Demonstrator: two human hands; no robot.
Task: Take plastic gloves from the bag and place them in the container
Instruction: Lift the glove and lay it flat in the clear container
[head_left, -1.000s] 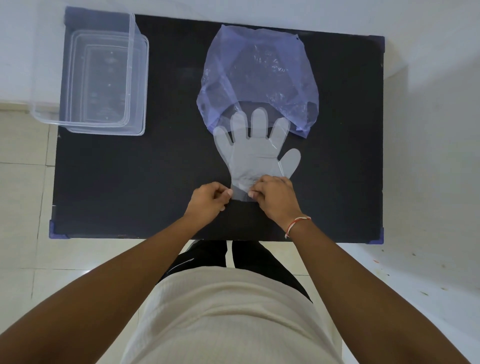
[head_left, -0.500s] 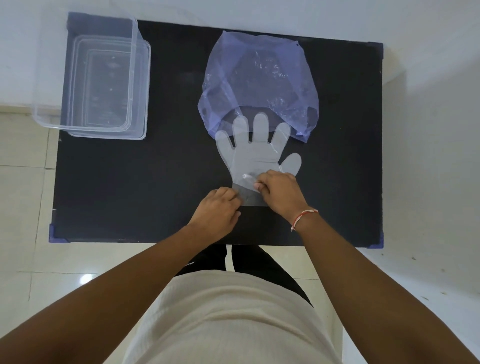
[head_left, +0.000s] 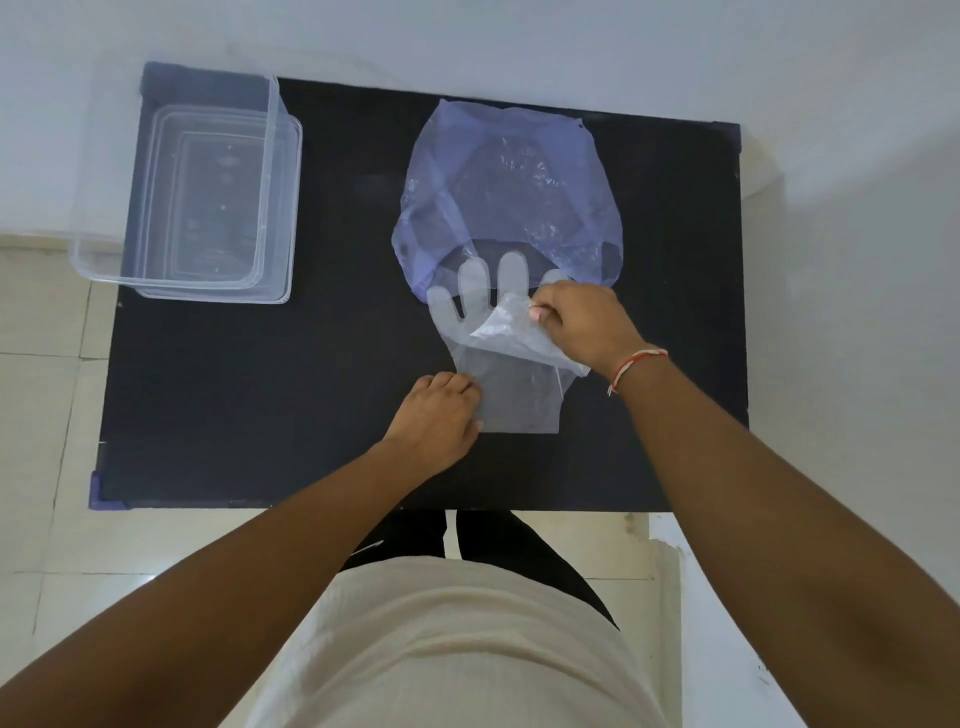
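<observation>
A stack of clear plastic gloves (head_left: 514, 395) lies flat on the black table (head_left: 260, 405), its fingertips just under the mouth of a pale blue plastic bag (head_left: 506, 192). My right hand (head_left: 582, 322) pinches the cuff of the top glove (head_left: 511, 332) and holds it folded back toward the fingers. My left hand (head_left: 439, 415) presses down on the left edge of the stack's cuff. The clear rectangular container (head_left: 192, 192) stands at the table's far left corner and looks bare inside.
The table's near edge runs just in front of my body. A white wall lies beyond the far edge and to the right. Pale floor tiles show on the left.
My right hand has lifted the top glove's cuff and peeled it away toward the bag. My left hand shifted slightly and now holds the stack down.
</observation>
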